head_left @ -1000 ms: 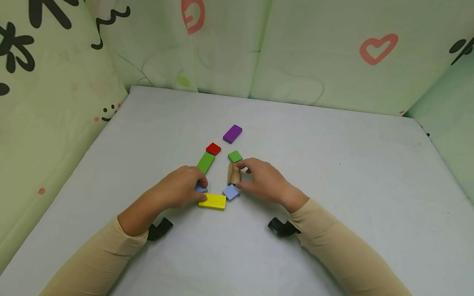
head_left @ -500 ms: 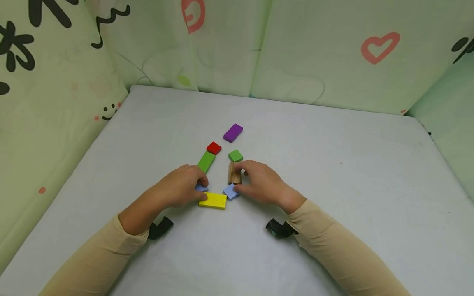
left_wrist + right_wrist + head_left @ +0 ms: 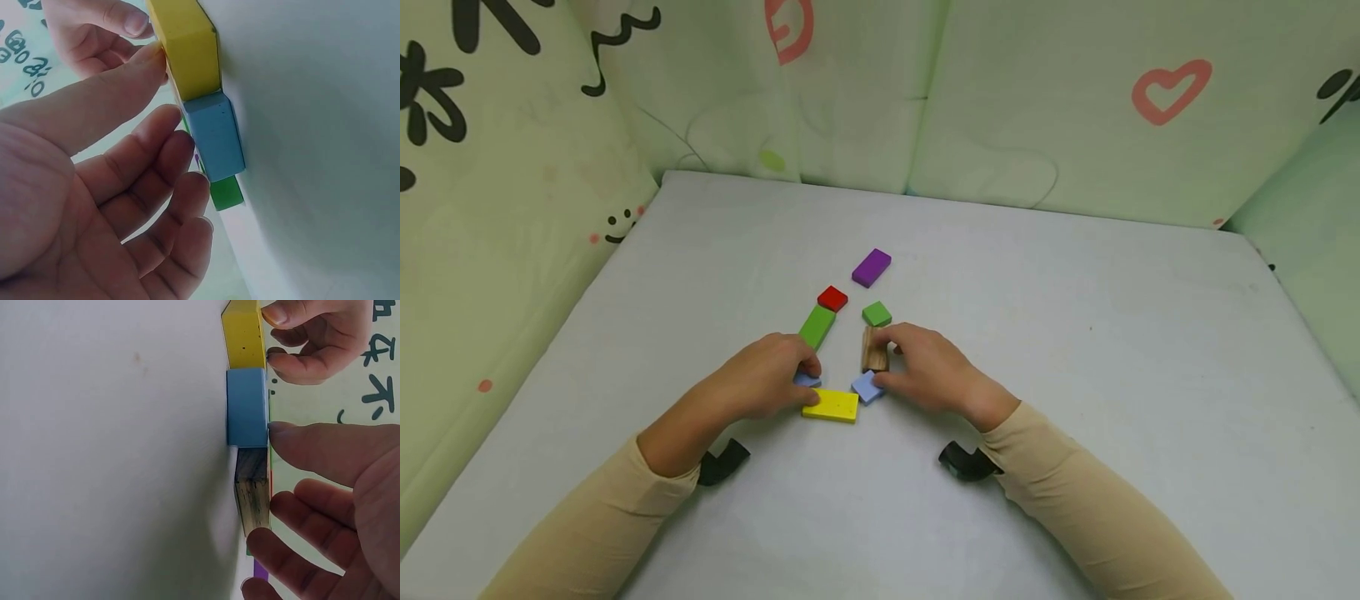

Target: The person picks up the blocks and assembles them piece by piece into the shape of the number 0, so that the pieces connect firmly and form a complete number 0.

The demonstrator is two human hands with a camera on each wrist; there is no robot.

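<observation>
Flat coloured blocks lie on the table in a loose ring. My left hand [image 3: 767,379] touches the yellow block [image 3: 837,406] with its thumb, and its fingers rest at the left light-blue block [image 3: 807,380], which they partly cover. My right hand [image 3: 936,371] has its thumb on the right light-blue block [image 3: 866,387] and its fingers at the brown wood-grain block [image 3: 873,353]. In the right wrist view, the blue block [image 3: 247,406] lies end to end between the yellow block [image 3: 242,340] and the wood-grain block [image 3: 253,503].
Farther back lie a long green block [image 3: 817,327], a red block [image 3: 832,298], a small green block [image 3: 877,314] and, set apart, a purple block [image 3: 872,267]. The white table [image 3: 1075,333] is bordered by patterned cloth walls [image 3: 1037,108]. Black devices [image 3: 968,462] sit under both wrists.
My right thumb has moved from beside the right light-blue block onto it, the hand shifting slightly left. The left hand has stayed in place.
</observation>
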